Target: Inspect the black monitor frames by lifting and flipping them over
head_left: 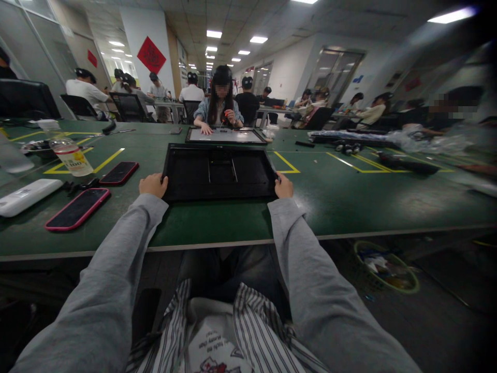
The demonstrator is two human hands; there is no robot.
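A wide black plastic housing (248, 187), shaped like the rear shell of a monitor, is in front of me at the table's near side. Its hollow inside faces me, with a rectangular frame in the middle. My left hand (154, 185) is closed on its left edge, thumb on the rim. On the opposite edge my right hand (284, 186) grips in the same way. The fingers behind the rim are hidden on both sides. Just beyond the housing lies a flat panel (229, 135) with a dark border, touched by a co-worker's hand.
Left on the green table (217, 223) are two phones (79, 209), a white box-like device (29, 197) and a bottle (72, 155). Dark parts (347, 148) and plastic wrap (419, 139) lie to the right. Below the table's edge stands a basket (388, 280). A co-worker (220, 106) sits opposite.
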